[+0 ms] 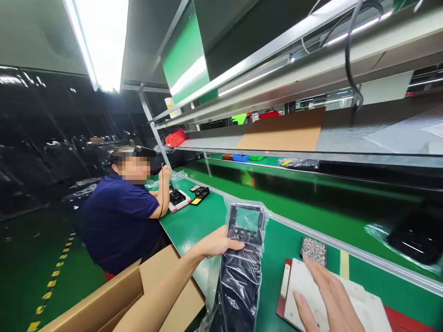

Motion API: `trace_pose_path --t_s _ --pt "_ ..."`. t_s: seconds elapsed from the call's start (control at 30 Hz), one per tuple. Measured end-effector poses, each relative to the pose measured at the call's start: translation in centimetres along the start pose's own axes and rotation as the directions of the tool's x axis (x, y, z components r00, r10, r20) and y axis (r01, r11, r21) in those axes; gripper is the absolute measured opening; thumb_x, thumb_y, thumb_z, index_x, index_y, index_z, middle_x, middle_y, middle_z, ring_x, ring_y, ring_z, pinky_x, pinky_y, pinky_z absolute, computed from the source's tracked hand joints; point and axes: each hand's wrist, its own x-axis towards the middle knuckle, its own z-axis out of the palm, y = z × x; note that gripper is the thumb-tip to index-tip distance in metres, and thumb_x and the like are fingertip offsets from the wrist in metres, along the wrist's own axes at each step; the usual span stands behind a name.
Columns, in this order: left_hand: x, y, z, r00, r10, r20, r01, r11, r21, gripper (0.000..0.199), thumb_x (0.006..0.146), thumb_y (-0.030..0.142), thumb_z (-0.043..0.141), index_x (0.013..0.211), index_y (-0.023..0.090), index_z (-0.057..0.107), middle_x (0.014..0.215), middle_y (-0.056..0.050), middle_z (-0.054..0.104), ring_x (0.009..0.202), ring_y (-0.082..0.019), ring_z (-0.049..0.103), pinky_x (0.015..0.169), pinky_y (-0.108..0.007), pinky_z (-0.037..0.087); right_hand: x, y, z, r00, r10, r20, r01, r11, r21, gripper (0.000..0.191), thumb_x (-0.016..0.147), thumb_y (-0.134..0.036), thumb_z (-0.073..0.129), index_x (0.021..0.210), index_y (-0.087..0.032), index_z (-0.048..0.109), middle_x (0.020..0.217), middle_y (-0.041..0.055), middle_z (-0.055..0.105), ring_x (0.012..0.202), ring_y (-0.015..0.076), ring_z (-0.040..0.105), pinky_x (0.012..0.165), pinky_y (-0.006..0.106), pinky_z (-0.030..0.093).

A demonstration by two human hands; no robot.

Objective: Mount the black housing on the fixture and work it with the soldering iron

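Observation:
My left hand (219, 240) grips a black plastic housing (246, 235) in a clear plastic bag, its thumb lying across the front. The housing has a square window at the top and a row of small holes below it. Its lower part stretches down toward me under wrinkled film. Over a white fixture block (341, 295) on a red base, my right hand (327, 297) is held with its fingers apart and nothing in them. Whether it touches the block I cannot tell. Just beyond its fingertips lies a tray of small screws (314, 250).
An open cardboard box (114, 295) stands at the lower left by the green bench (273, 258). A co-worker (121, 212) sits at the left, working over another fixture. A bagged black part (415, 237) lies at the right. Shelves (346, 157) run above the bench.

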Motion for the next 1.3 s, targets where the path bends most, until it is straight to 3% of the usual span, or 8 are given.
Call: trace_pose_path --t_s 0.13,0.3,0.47,0.57,0.73,1.07,1.2,1.3 --pt "1.7 2.1 2.8 0.982 0.016 0.19 -0.049 0.985 0.166 0.038 0.062 0.027 0.093 0.098 0.02 0.082 0.098 -0.002 0.08 0.1 -0.032 0.073 0.09 -0.034 0.059 4.9 -1.9 1.1 0.827 0.466 0.313 -0.557 0.756 0.344 0.093 0.085 -0.065 0.078 0.163 -0.025 0.047 0.148 0.0151 0.066 0.132 0.0381 0.067 0.109 0.057 0.059" --pt "3.4 5.3 6.6 0.969 0.054 0.239 -0.114 0.963 0.243 0.046 0.063 0.034 0.097 0.104 0.022 0.081 0.107 -0.003 0.078 0.101 -0.031 0.071 0.088 -0.033 0.056 6.3 -1.8 3.2 0.552 0.64 0.534 -0.711 0.027 0.703 0.067 0.08 -0.065 0.083 0.129 -0.019 0.076 0.13 0.0137 0.076 0.126 0.0365 0.071 0.109 0.05 0.061" --pt "-0.2 6.7 4.2 0.867 0.478 -0.141 -0.402 0.838 0.37 0.048 0.088 0.046 0.081 0.129 0.024 0.071 0.132 -0.009 0.07 0.11 -0.027 0.07 0.088 -0.032 0.054 5.7 2.9 0.5 0.378 0.849 0.368 -0.566 -0.103 0.818 0.038 0.094 -0.044 0.077 0.12 -0.017 0.076 0.132 0.0113 0.076 0.12 0.0284 0.075 0.098 0.034 0.066" --pt "-4.3 4.6 1.9 0.834 0.417 -0.36 -0.294 0.89 0.35 0.031 0.098 0.048 0.068 0.111 0.019 0.071 0.093 -0.005 0.073 0.083 -0.02 0.071 0.075 -0.028 0.052 6.1 5.0 -2.1 0.277 0.907 0.316 -0.423 -0.18 0.888 0.023 0.105 -0.029 0.062 0.117 -0.018 0.078 0.125 0.0076 0.078 0.104 0.0195 0.079 0.098 0.031 0.066" --pt "-7.4 -1.6 3.4 0.927 0.268 -0.263 -0.149 0.906 0.396 0.037 0.104 0.048 0.056 0.09 0.018 0.073 0.074 -0.001 0.069 0.067 -0.016 0.064 0.067 -0.026 0.049 6.8 4.9 -4.1 0.169 0.945 0.28 -0.267 -0.229 0.936 0.033 0.113 -0.026 0.047 0.113 -0.02 0.08 0.11 0.0038 0.082 0.085 0.0113 0.079 0.096 0.025 0.065" --pt "-5.2 -4.2 8.7 0.943 0.291 -0.162 -0.242 0.933 0.265 0.045 0.11 0.049 0.045 0.136 0.023 0.071 0.106 -0.009 0.074 0.093 -0.02 0.068 0.091 -0.034 0.055 4.8 4.4 -3.3 0.189 0.951 0.243 -0.232 -0.197 0.953 0.031 0.111 -0.033 0.051 0.128 -0.023 0.075 0.119 0.0054 0.08 0.104 0.0178 0.079 0.095 0.032 0.068" --pt "-5.0 -5.0 7.6 0.988 0.106 -0.113 -0.119 0.986 -0.115 0.07 0.094 0.071 0.058 0.134 0.014 0.069 0.115 -0.018 0.073 0.069 -0.022 0.072 0.058 -0.033 0.057 4.9 5.0 -2.6 0.244 0.936 0.253 -0.244 -0.194 0.95 0.032 0.11 -0.04 0.051 0.129 -0.024 0.072 0.113 0.0048 0.081 0.098 0.0194 0.079 0.094 0.037 0.068" --pt "-5.3 -6.1 7.8 0.975 -0.101 -0.196 0.099 0.995 -0.018 0.083 0.078 0.076 0.076 0.137 0.018 0.067 0.096 -0.012 0.077 0.053 -0.024 0.068 0.04 -0.031 0.049 4.5 3.5 -1.9 0.333 0.89 0.311 -0.232 -0.242 0.942 0.04 0.1 -0.055 0.066 0.125 -0.025 0.072 0.11 0.0031 0.082 0.1 0.0213 0.079 0.093 0.037 0.067"
